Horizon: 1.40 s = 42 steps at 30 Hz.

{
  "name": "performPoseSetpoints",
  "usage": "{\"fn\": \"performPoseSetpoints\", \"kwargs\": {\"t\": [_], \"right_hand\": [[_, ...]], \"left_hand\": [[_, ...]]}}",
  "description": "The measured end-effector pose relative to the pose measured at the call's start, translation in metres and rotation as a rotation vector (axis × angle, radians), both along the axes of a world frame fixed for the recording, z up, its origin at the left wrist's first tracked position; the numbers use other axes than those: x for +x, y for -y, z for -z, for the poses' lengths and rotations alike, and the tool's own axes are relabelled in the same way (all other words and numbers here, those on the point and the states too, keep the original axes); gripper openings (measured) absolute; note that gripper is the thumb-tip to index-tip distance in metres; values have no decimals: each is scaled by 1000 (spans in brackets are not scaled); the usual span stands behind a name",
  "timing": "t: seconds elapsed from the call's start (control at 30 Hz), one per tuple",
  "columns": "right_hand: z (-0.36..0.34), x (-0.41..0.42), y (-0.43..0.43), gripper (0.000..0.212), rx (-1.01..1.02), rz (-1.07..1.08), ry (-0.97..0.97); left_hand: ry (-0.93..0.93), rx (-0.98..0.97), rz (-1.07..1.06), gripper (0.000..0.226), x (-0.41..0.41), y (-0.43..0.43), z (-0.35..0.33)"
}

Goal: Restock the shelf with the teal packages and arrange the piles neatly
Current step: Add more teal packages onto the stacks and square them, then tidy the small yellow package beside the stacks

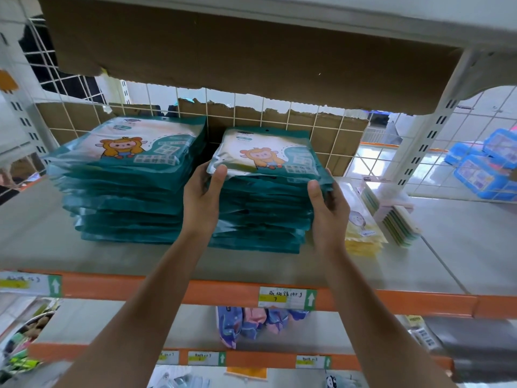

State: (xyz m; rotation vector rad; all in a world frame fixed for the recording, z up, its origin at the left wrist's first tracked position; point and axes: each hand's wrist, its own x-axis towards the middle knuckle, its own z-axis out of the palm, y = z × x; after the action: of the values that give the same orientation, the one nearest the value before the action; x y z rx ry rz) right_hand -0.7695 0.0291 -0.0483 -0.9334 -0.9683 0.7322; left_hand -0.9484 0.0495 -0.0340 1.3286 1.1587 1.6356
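Observation:
Two piles of teal packages with a cartoon figure stand on the grey shelf (140, 259). The left pile (126, 186) is taller and a bit uneven. The right pile (263, 219) sits between my hands. My left hand (202, 197) grips the upper packages at the pile's left front corner, thumb on the top teal package (268, 155). My right hand (327, 208) grips the upper packages at the right front corner, thumb on top and fingers curled round the side.
Yellow packets (361, 239) and upright pastel packs (397, 219) lie right of the pile. Cardboard (223, 57) hangs low overhead under the upper shelf. A wire grid backs the shelf. Blue boxes (486, 169) sit far right. Orange shelf edge (218, 295) carries price labels; lower shelves hold other goods.

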Motion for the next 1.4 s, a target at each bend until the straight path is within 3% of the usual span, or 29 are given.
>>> {"fn": "performPoseSetpoints", "kwargs": {"t": [0.07, 0.2, 0.33, 0.53, 0.7, 0.8, 0.93, 1.13, 1.23, 1.4], "right_hand": [[0, 1, 0, 64, -21, -6, -36], [-1, 5, -2, 59, -36, -21, -22], [-13, 9, -6, 35, -35, -62, 19], [-14, 11, -9, 22, -69, -24, 126], [-18, 13, -8, 23, -84, -52, 194], [-24, 19, -6, 23, -98, -48, 363], [-39, 33, -9, 40, -177, 45, 787], [-61, 48, -2, 56, -167, 111, 1183], [-61, 69, 7, 51, -259, 151, 1323], [-60, 103, 34, 48, -375, 207, 1445]], "left_hand": [[15, 4, -23, 37, 0, -2, 0], [15, -15, 28, 46, -2, -2, -5], [-60, -18, 109, 61, -6, -4, -10], [-68, -38, 129, 31, -6, -10, -17], [-114, -95, 104, 37, -7, -11, -15], [-161, -111, 85, 40, -9, -11, -25], [-540, 49, 36, 38, -15, -8, -50], [-1080, 263, 150, 45, 8, 5, -76], [-1368, 330, 186, 52, 36, 12, -74], [-1526, 408, 246, 53, 84, 26, -67]]}}
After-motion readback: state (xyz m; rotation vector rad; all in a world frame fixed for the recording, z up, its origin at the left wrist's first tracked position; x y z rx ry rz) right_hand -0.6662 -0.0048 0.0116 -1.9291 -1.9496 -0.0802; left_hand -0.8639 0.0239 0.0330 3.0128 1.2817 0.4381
